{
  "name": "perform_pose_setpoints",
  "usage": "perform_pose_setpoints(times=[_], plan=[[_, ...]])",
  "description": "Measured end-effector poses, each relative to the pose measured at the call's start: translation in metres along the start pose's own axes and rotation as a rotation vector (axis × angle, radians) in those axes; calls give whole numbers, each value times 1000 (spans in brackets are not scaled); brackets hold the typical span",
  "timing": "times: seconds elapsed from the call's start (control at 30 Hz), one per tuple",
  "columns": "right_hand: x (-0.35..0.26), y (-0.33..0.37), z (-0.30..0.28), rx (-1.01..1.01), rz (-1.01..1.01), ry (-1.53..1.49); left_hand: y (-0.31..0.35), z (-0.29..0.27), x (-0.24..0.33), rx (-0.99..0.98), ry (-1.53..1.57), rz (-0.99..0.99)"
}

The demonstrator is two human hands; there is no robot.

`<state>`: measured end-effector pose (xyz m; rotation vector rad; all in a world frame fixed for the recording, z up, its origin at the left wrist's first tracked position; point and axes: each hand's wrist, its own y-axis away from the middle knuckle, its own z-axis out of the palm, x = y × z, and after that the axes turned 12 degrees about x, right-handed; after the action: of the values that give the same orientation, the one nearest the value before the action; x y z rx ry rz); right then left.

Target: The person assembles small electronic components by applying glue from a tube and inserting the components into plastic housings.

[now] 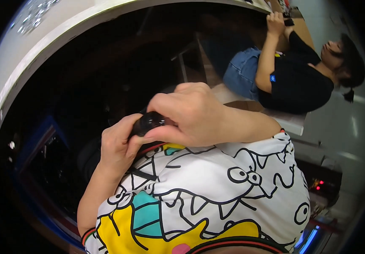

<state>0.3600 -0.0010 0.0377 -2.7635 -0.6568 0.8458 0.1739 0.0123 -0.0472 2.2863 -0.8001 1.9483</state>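
Note:
Between my two hands, close in front of my patterned shirt, is a small glossy black rounded object (150, 122); its kind does not show. My left hand (121, 137) grips its left side, with the thumb and fingers closed around it. From the right, my right hand (186, 112) closes on its other side, thumb below and bent fingers above. My fingers hide much of the object's surface.
The pale table edge (42, 48) curves along the far left, with shiny small clear pieces (34, 17) on top. At the upper right sits another person (296, 76) in a black shirt, hands raised to a bench. A dark device with red lights (320, 185) stands at the right.

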Motion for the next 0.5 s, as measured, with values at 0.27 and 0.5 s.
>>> perform_pose_setpoints(times=[0.27, 0.5], plan=[[24, -18, 58, -119, 160, -500, -49, -25, 24, 520, 1127, -139], [-2, -44, 5, -29, 389, -1047, -63, -58, 55, 632, 759, 16]])
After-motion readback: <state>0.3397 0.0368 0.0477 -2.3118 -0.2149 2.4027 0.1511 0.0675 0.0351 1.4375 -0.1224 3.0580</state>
